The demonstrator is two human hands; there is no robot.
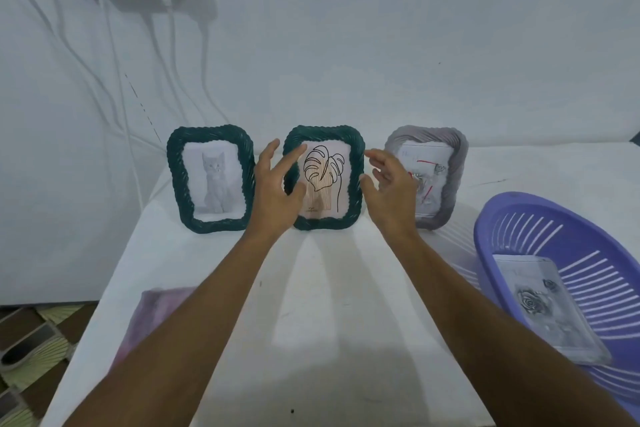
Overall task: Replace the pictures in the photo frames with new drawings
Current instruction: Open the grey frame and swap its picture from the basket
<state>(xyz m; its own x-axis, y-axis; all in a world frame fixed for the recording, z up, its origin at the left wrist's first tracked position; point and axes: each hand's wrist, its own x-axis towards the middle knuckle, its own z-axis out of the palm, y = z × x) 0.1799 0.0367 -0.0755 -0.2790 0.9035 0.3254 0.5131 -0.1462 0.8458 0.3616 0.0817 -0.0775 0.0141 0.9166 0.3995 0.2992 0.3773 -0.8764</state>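
Three photo frames stand upright in a row at the back of the white table. The left green frame (210,179) shows a grey kitten. The middle green frame (325,180) holds a line drawing of a leaf. The right grey frame (429,177) holds a picture with red marks. My left hand (275,191) hovers with spread fingers in front of the middle frame's left edge. On the other side, my right hand (391,184) is open beside its right edge. Neither hand grips anything.
A purple slotted basket (561,253) sits at the right with a stack of rose drawings (543,305) inside. A pinkish cloth (156,308) lies at the table's left front edge. White cables (114,80) hang down the wall at the left.
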